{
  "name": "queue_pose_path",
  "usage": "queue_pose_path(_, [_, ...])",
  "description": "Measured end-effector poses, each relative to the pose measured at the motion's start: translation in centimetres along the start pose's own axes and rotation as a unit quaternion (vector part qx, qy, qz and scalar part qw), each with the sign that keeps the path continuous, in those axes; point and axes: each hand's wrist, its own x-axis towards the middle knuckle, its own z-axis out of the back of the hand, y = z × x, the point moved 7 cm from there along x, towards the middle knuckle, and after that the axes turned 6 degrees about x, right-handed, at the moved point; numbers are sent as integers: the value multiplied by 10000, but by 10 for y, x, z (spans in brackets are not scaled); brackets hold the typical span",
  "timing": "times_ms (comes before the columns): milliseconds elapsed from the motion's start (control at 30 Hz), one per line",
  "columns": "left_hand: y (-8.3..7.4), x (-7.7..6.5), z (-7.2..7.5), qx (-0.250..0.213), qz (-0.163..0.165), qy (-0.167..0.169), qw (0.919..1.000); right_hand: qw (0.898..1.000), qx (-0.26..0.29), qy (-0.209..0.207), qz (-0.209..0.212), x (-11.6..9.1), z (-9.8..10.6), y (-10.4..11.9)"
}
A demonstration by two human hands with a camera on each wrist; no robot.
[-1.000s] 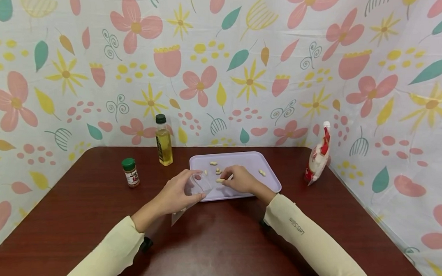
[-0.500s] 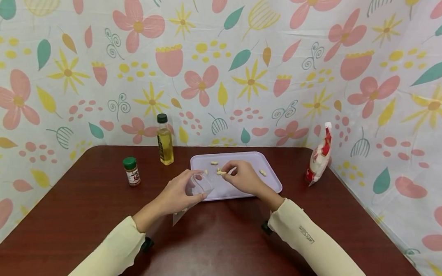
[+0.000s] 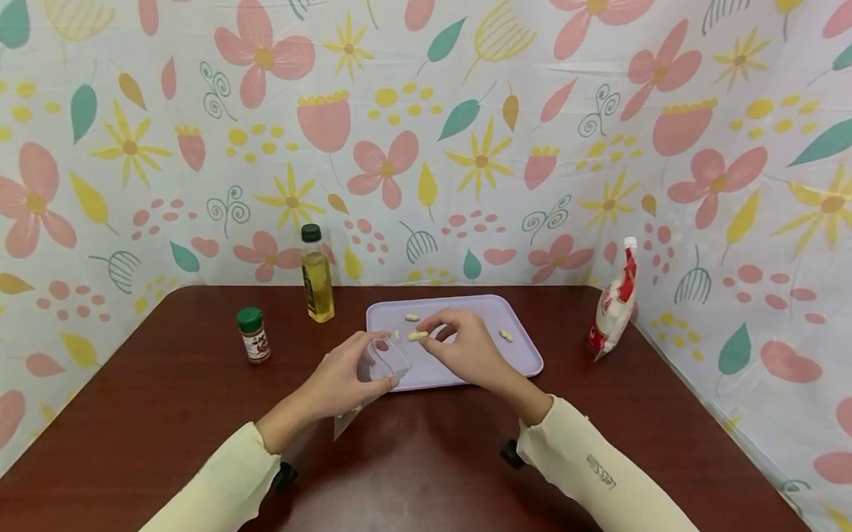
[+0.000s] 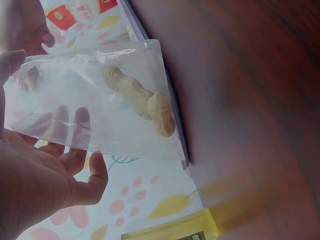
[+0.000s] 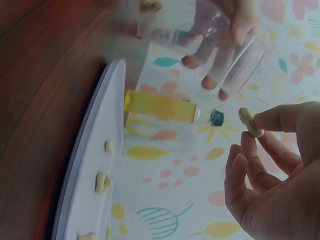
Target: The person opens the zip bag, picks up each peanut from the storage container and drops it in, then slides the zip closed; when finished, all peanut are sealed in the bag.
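Note:
My left hand (image 3: 338, 377) holds a clear zip bag (image 4: 75, 107) by its mouth, which is spread apart between thumb and fingers. Peanuts (image 4: 131, 92) in their shells lie at the bottom of the bag, as the left wrist view shows. Between thumb and fingertips, my right hand (image 3: 468, 347) pinches one peanut (image 5: 250, 122), raised above the tray and a short way right of the bag's mouth. On the lilac tray (image 3: 431, 373) lie more peanuts, one near the back (image 3: 412, 317) and another at the right (image 3: 506, 335).
Behind the left hand stands an oil bottle (image 3: 317, 283) with a dark cap. A green-lidded spice jar (image 3: 254, 337) is further left on the dark wooden table (image 3: 407, 489). To the tray's right a red and white pouch (image 3: 613, 309) stands upright. Patterned cloth (image 3: 431, 210) hangs behind the table.
My right hand has picked a peanut up from the tray and moved it up and left, closer to the bag. The left hand with the bag has hardly moved.

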Motion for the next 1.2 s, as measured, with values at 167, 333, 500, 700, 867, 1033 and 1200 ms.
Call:
queue_pose_path(167, [-5, -2, 0, 21, -216, -195, 9996, 9997, 207, -10, 143, -6, -2, 16])
queue_pose_path(333, [-16, -3, -2, 34, -388, -384, 9985, 9990, 291, 110, 312, -13, 1, 28])
queue_pose_path(500, [-22, -4, -2, 9, -290, -560, 9980, 9977, 156, 137, 645, -18, 7, 44])
queue_pose_path(700, [-29, -6, 1, 19, -302, -606, 9977, 9965, 103, 204, 805, -21, 18, 55])
queue_pose_path(867, [-33, 0, 4, -58, -410, -762, 9962, 9963, 5, 142, 848, -20, 27, 59])
queue_pose_path(1033, [-38, 7, 4, 12, -522, -846, 9950, 9959, -50, 90, 899, -15, 34, 60])
queue_pose_path(1200, [-38, 9, 3, 0, -381, -911, 9951, 9964, -47, 94, 846, -14, 37, 57])
